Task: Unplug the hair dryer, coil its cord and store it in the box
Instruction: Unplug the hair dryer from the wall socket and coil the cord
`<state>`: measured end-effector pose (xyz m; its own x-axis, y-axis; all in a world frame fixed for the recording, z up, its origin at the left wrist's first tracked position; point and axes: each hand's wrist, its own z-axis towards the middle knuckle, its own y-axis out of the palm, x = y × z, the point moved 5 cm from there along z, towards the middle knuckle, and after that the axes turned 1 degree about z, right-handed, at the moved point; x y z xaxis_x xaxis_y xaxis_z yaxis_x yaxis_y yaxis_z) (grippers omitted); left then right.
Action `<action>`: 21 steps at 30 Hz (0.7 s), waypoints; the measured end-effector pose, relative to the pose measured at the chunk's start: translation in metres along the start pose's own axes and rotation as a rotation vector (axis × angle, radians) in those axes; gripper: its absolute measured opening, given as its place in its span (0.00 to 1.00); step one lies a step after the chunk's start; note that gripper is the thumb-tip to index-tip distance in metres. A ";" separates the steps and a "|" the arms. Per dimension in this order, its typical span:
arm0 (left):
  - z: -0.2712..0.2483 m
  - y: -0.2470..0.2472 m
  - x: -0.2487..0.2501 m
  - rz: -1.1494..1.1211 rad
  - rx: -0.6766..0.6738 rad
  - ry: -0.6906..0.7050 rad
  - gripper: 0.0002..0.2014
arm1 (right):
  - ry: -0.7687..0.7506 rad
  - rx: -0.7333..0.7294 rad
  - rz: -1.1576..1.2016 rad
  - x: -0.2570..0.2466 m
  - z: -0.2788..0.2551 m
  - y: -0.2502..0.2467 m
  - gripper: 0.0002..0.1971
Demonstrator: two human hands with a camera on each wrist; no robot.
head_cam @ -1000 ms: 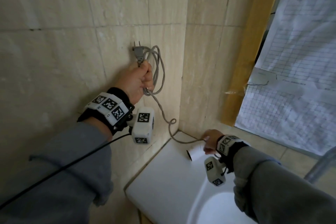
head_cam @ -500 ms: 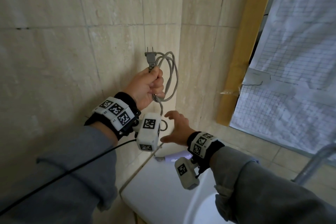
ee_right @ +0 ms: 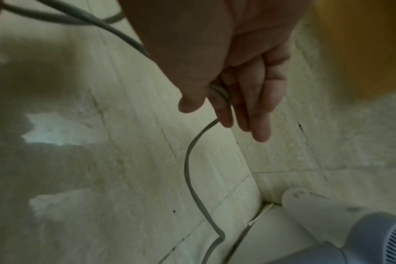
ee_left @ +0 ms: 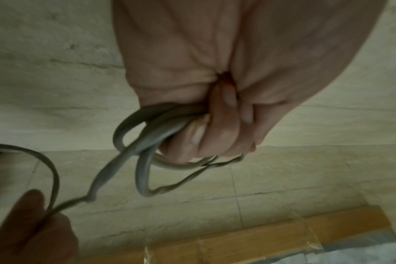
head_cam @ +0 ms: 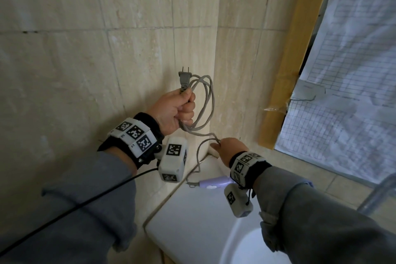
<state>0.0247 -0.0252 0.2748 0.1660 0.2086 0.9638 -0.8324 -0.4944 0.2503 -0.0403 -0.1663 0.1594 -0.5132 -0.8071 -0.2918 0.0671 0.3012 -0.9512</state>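
My left hand (head_cam: 180, 109) is raised near the wall corner, fist closed round loops of the grey cord (head_cam: 209, 100), with the two-pin plug (head_cam: 184, 79) sticking up out of the fist. From below, the left wrist view shows the coils (ee_left: 147, 142) bunched in that hand (ee_left: 215, 128). Lower right, my right hand (head_cam: 227, 148) pinches the slack cord between thumb and fingers (ee_right: 224, 107). From there the cord (ee_right: 192, 169) hangs down to the lilac hair dryer (head_cam: 214, 183), which lies on the white ledge; its body (ee_right: 362, 237) shows in the right wrist view. No box is in view.
Beige tiled walls (head_cam: 107, 60) meet in a corner behind the hands. A white washbasin (head_cam: 203, 221) sits below, its bowl at bottom right. A wooden frame (head_cam: 289, 70) and a covered window (head_cam: 353, 92) stand to the right. A black cable (head_cam: 64, 214) trails from my left wrist.
My right hand left the hair dryer on the ledge, rose, and took hold of the slack cord below the coil. My left hand kept its grip on the loops and plug.
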 end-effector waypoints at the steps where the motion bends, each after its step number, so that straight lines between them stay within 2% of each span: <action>1: 0.001 0.000 -0.002 0.019 0.005 -0.007 0.17 | 0.008 -0.019 0.013 0.000 -0.001 -0.003 0.20; 2: 0.001 0.000 -0.003 0.042 0.007 -0.014 0.17 | 0.006 -0.030 0.049 0.000 -0.001 -0.005 0.19; 5: 0.003 0.001 -0.008 0.132 0.004 -0.042 0.16 | 0.115 -0.094 0.399 0.003 -0.001 -0.005 0.32; 6: 0.003 0.001 -0.010 0.172 0.007 -0.047 0.16 | 0.115 -0.116 0.456 0.003 0.000 -0.006 0.31; 10: 0.004 -0.002 -0.015 0.361 0.032 -0.046 0.15 | 0.065 -0.219 0.681 0.008 0.000 -0.013 0.13; 12: 0.004 -0.005 -0.017 0.482 0.063 -0.035 0.13 | 0.030 -0.117 0.549 0.015 0.005 -0.022 0.10; 14: 0.006 -0.010 -0.020 0.628 0.083 -0.032 0.10 | -0.011 0.004 0.298 0.020 0.009 -0.033 0.11; 16: 0.008 -0.013 -0.025 0.746 0.066 -0.039 0.07 | -0.021 0.030 0.155 0.024 0.009 -0.038 0.14; 19: 0.008 -0.013 -0.035 0.832 0.030 -0.041 0.07 | 0.015 -0.018 0.265 0.026 0.006 -0.040 0.16; 21: 0.008 -0.009 -0.042 0.893 0.007 -0.029 0.08 | 0.055 0.002 0.355 0.024 0.005 -0.043 0.18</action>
<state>0.0298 -0.0364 0.2331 -0.5297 -0.2781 0.8013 -0.6543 -0.4671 -0.5947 -0.0510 -0.2013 0.1926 -0.5030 -0.6235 -0.5986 0.2511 0.5573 -0.7914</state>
